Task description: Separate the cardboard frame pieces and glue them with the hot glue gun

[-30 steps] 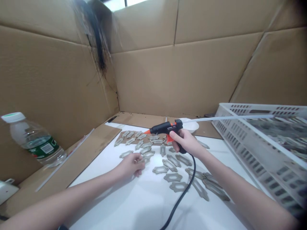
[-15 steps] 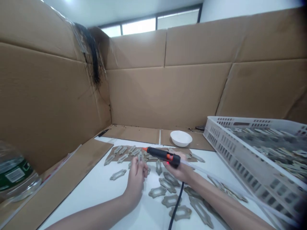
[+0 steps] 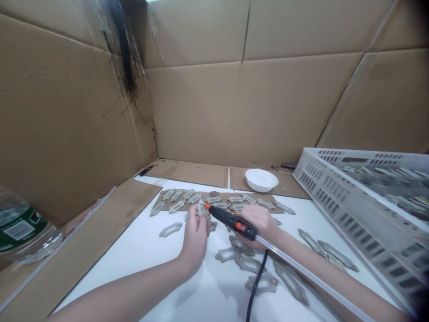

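Observation:
A black glue gun (image 3: 231,221) with an orange nozzle is gripped by my right hand (image 3: 264,223); a long clear glue stick (image 3: 298,260) sticks out of its back end. My left hand (image 3: 195,232) pinches a small grey frame-shaped plate (image 3: 200,207) upright between its fingertips. The nozzle points left, at or very close to that plate; whether they touch I cannot tell. Beyond both hands, several similar plates lie in rows on a strip of cardboard (image 3: 214,194). More loose plates (image 3: 263,283) are scattered on the white tabletop under my right forearm.
A white plastic crate (image 3: 338,214) full of such plates stands at the right. At the back is a white bowl (image 3: 261,180). On the left stands a plastic bottle (image 3: 23,230) with a green label. Cardboard walls (image 3: 268,107) enclose the table, and a black cord (image 3: 256,286) hangs from the gun.
The camera view has tipped downward and shifted a little left. My right hand has turned over the glue gun, its knuckles now on top. The gun slopes more, with its nozzle still by the left-hand plate.

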### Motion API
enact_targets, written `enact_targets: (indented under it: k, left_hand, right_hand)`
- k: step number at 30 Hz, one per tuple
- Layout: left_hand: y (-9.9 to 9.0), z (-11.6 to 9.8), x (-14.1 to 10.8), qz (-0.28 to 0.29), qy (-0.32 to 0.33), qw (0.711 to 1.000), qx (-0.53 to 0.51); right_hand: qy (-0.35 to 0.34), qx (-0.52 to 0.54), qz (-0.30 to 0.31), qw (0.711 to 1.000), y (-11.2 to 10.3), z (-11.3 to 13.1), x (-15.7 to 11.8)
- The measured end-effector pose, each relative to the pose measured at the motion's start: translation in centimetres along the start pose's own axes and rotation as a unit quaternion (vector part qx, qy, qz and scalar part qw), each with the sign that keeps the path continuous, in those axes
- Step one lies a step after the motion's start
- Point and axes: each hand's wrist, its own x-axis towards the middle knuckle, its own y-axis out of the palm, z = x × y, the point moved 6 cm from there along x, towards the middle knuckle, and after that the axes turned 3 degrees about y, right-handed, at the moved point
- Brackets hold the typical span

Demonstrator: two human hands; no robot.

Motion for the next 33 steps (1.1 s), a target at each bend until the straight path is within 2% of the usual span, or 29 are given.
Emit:
enact_targets:
  k: [4,10,16,27,33]
  left_hand:
    - [-0.2,-0.1,-0.1,0.006,0.016,0.999,0.052]
    - [-0.4,-0.1,-0.2,-0.007,0.016,0.997,0.070]
    - [-0.6,-0.4,-0.2,-0.027,0.019,0.996,0.088]
    - [-0.8,-0.8,-0.2,-0.005,0.039,0.987,0.154]
    - [-1.3,-0.7,-0.5,-0.019,0.030,0.988,0.147]
  right_hand:
    - [0.005,0.000,0.024,1.000,0.5,-0.2,-0.2]
    - [-0.002,-0.019,0.054,0.998,0.5,0.3,0.1]
    - [0.018,-0.062,0.049,0.997,0.1,0.7,0.9]
    - [0.049,-0.084,0.031,0.995,-0.5,0.7,1.0]
    - [0.026,-0.075,0.058,0.995,-0.3,1.1,1.0]
